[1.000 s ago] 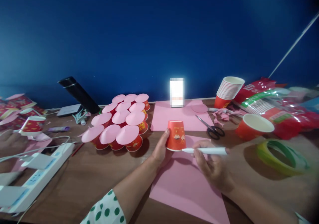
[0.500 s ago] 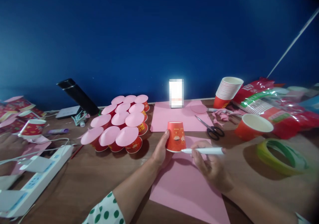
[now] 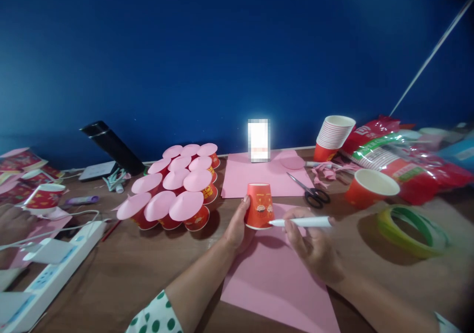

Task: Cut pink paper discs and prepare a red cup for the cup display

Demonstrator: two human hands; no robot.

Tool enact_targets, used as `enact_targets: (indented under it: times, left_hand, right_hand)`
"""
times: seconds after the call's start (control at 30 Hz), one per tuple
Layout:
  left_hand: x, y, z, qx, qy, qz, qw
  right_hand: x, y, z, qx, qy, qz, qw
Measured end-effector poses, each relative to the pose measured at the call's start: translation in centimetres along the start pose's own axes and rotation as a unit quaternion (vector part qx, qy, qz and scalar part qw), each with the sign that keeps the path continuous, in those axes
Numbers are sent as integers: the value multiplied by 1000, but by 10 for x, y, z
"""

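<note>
A red paper cup [image 3: 259, 207] is upside down over a pink paper sheet [image 3: 276, 278], and my left hand [image 3: 237, 227] grips its left side. My right hand [image 3: 311, 244] pinches a white pen [image 3: 307, 222] held level, its tip at the lower right edge of the cup. Behind the cup lies a larger pink sheet [image 3: 237, 175] with a pink paper disc [image 3: 292, 162] on it. Black-handled scissors [image 3: 314, 194] rest at that sheet's right corner.
Left stand several upturned cups topped with pink discs [image 3: 187, 205]. Beyond them are a black bottle [image 3: 113, 147], a white power strip [image 3: 59, 273] and another person's hand [image 3: 15, 222]. Right are stacked cups [image 3: 335, 133], a single cup [image 3: 370, 189], green-yellow tape [image 3: 385, 229] and a red cup bag [image 3: 374, 135].
The whole view has shifted slightly, so things sit a little further left. Both hands keep their hold on the cup and pen, with the tip still at the cup's rim.
</note>
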State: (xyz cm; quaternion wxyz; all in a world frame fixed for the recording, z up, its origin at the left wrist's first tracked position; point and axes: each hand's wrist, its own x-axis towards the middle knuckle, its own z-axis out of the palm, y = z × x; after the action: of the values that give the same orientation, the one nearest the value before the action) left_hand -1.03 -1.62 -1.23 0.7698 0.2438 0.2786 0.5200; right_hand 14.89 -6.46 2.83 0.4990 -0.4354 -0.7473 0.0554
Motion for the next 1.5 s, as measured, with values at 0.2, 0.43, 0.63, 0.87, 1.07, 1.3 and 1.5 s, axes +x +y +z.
enact_targets:
  times: [0.2, 0.43, 0.63, 0.87, 1.07, 1.3, 1.5]
  left_hand:
    - [0, 0, 0, -7, -5, 1, 1000]
    - [0, 0, -2, 1, 0, -6, 1000]
    - [0, 0, -3, -4, -3, -5, 1000]
    - [-1, 2, 2, -8, 10, -11, 1000]
    - [-1, 5, 9, -26, 23, 2, 999]
    - [0, 2, 3, -5, 2, -9, 1000]
    - [-1, 1, 1, -1, 8, -4, 1000]
  right_hand:
    - [1, -1, 0, 11, 4, 2, 1000]
    - [0, 1, 0, 3, -4, 1, 1000]
    - [0, 2, 0, 1, -9, 6, 1000]
    - [-2, 2, 0, 3, -8, 10, 1000]
    - [-1, 3, 1, 11, -29, 20, 999]
    - [-1, 3, 1, -8, -21, 5, 1000]
    - [1, 7, 1, -9, 3, 1, 1000]
